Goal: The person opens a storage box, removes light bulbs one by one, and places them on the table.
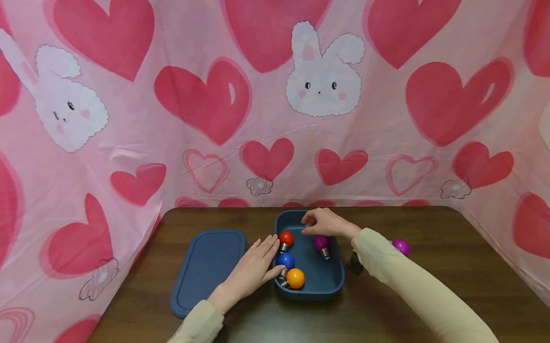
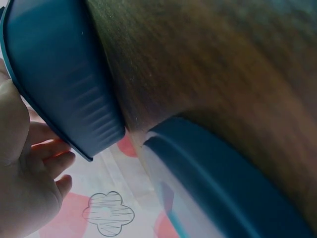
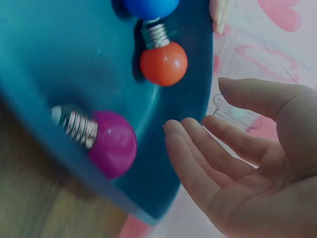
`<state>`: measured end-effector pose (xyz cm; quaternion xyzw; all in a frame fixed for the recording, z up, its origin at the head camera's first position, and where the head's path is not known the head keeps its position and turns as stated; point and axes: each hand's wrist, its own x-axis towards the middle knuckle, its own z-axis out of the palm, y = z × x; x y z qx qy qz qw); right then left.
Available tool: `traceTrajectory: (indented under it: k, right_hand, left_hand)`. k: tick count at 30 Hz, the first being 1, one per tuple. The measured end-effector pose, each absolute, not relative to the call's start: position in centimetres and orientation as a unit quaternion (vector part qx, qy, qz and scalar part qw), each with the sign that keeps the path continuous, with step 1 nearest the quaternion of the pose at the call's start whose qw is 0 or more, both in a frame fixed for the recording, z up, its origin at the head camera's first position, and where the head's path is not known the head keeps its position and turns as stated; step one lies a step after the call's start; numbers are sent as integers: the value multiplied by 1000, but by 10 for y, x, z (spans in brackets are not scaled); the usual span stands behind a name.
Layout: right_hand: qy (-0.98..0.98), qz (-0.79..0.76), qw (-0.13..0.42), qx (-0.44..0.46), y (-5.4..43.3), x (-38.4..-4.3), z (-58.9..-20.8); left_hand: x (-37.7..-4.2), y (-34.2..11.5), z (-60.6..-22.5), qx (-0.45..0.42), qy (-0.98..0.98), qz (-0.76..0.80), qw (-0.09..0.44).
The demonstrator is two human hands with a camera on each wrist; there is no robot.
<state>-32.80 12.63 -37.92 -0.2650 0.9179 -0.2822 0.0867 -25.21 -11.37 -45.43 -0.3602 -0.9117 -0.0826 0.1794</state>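
Observation:
A dark blue plastic container [image 1: 315, 282] holds several small round light bulbs. A red bulb [image 1: 286, 238], a blue bulb [image 1: 286, 260] and an orange bulb [image 1: 295, 278] line its left side. On the right side lies a purple bulb [image 1: 321, 242], its metal screw base showing in the right wrist view. My left hand [image 1: 257, 264] rests along the container's left rim with fingers straight. Over the far end of the container hovers my right hand [image 1: 325, 223], fingers loosely bent and nothing between them; the right wrist view shows its bare palm [image 3: 257, 173].
Left of the container, a flat dark blue lid [image 1: 210, 269] lies on the brown wooden table [image 1: 446, 287]. Another purple bulb [image 1: 401, 247] sits on the table to the right, partly behind my right sleeve. A pink cloth with hearts and rabbits hangs behind the table.

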Motion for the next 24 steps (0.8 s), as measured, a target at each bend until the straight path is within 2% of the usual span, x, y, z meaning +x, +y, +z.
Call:
traceTrajectory:
  k: [9,24]
  right_hand:
    - [919,-297,146,-214,101,-335,-390]
    - [923,-287,196,-164,79,-341,-400]
  left_hand:
    - [-251,-113,-455,-362,-911,-85,181]
    - [-252,-114,-452,-354,-917,-80,166]
